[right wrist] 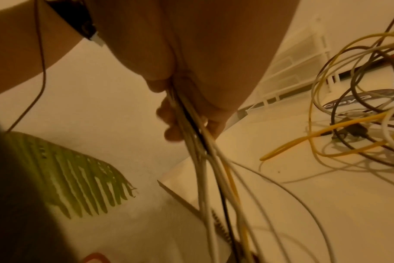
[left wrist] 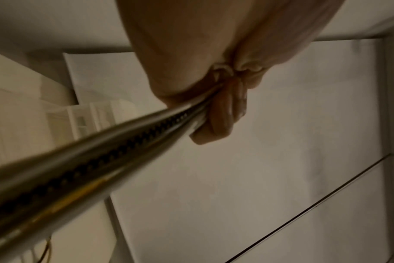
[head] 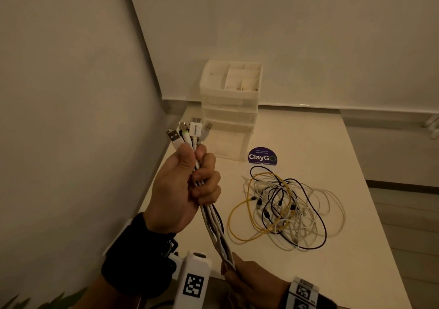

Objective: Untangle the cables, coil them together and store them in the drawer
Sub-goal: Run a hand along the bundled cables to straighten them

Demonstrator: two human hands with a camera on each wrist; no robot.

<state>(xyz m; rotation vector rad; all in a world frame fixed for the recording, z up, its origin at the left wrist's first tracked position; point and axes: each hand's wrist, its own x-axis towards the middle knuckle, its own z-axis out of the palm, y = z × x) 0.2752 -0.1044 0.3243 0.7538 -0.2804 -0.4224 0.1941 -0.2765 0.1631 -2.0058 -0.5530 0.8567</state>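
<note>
My left hand (head: 187,185) grips a bundle of cables (head: 213,228) upright above the table's left edge, with several USB plugs (head: 190,131) sticking out above the fist. The bundle runs down taut to my right hand (head: 240,275), which holds it near the bottom of the head view. In the left wrist view the curled fingers (left wrist: 223,113) clamp the blurred bundle (left wrist: 101,160). In the right wrist view white, black and yellow strands (right wrist: 205,160) pass through the right hand's fingers (right wrist: 169,121). The cables' loose remainder (head: 285,208) lies tangled on the white table (head: 356,261).
A translucent drawer unit (head: 229,111) stands at the table's back left corner, its drawers looking closed. A purple ClayGo sign (head: 262,156) sits in front of it. Walls close in on the left and behind. A green palm leaf (right wrist: 74,178) hangs below the table's edge.
</note>
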